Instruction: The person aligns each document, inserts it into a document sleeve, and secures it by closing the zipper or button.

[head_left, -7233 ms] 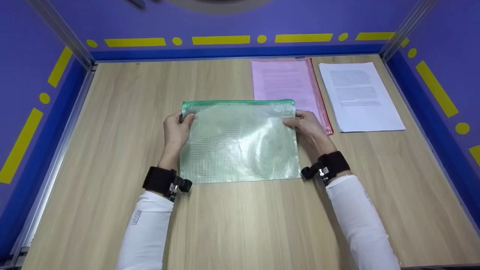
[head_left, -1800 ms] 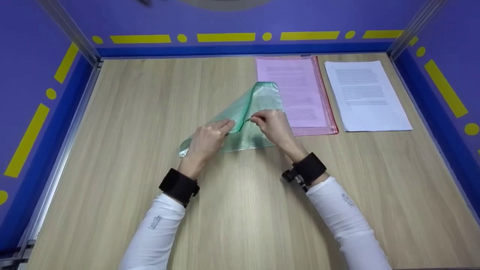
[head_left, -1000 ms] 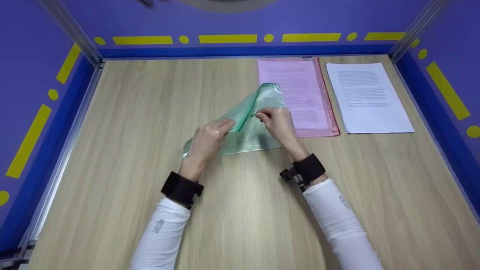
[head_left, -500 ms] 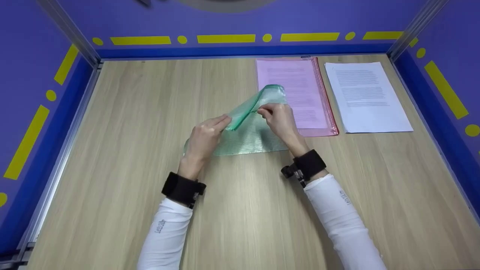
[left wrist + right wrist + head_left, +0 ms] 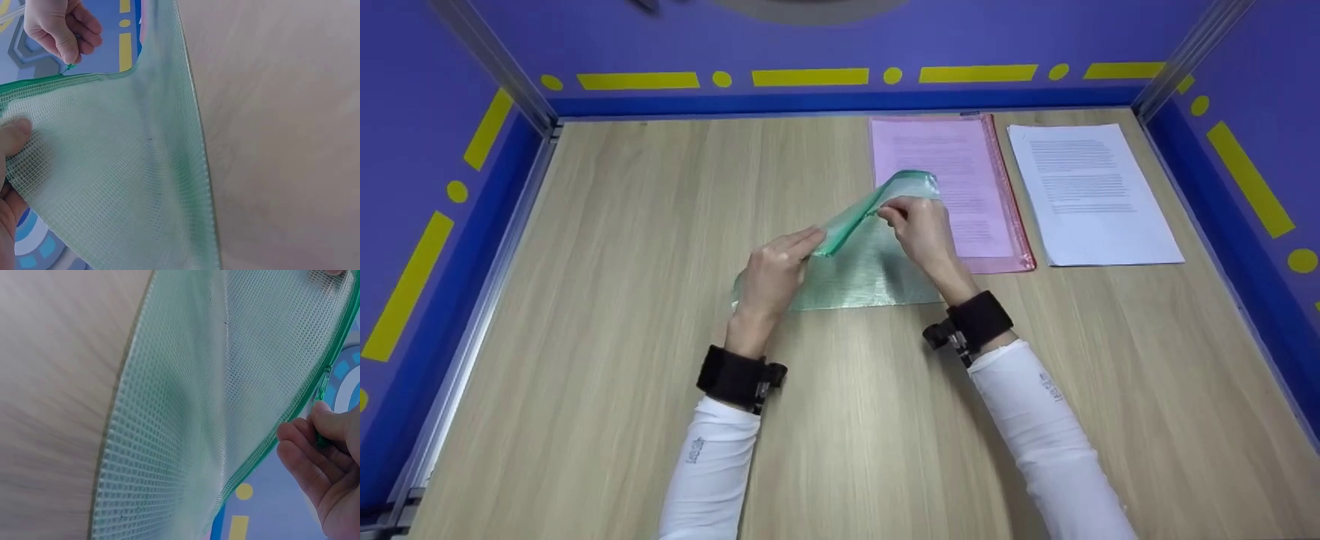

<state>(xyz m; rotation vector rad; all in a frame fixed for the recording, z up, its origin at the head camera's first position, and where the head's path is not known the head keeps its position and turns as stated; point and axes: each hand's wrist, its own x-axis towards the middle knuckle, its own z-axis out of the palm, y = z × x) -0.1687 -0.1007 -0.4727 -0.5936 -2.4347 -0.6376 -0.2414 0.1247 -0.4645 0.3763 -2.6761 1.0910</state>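
A green mesh zipper pouch (image 5: 855,270) stands partly raised from the table, its green zipper edge slanting from lower left to upper right. My left hand (image 5: 772,274) grips the pouch near the left end of that edge, thumb on one face and fingers behind, as the left wrist view shows. My right hand (image 5: 922,229) pinches the green zipper pull (image 5: 322,391) between thumb and fingers, partway along the zipper. In the right wrist view the slider (image 5: 328,369) sits on the green track just above the fingertips.
A pink zipper pouch (image 5: 975,195) with printed sheets inside lies behind the green pouch, which overlaps its lower left part. To its right lies a stack of printed paper (image 5: 1099,232). Purple walls (image 5: 810,45) with yellow marks enclose the wooden table (image 5: 622,225).
Over seven seconds, the hands went from holding the flat green pouch by both sides to gripping its zipper edge. Lately my right hand has drawn the pull up and right along the zipper.
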